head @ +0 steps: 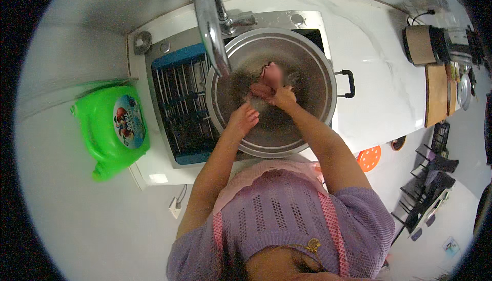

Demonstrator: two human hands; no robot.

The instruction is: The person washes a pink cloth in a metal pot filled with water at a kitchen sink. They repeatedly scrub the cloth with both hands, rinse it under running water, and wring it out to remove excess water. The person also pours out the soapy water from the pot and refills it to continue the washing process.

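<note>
A large round metal pot with a black side handle sits over the sink. Inside it, a pinkish-red soft piece that looks like raw meat is gripped by my right hand. Part of the piece is blurred, so its exact kind stays unclear. My left hand is at the pot's near left side with its fingers curled, close to a pale end of the piece; whether it pinches that end cannot be told. The pot bottom looks murky, perhaps with water.
A chrome faucet arches over the pot's left rim. A rack with metal bars spans the sink's left part. A green plastic jug stands left of the counter. A boxy appliance and a wooden board are at the right.
</note>
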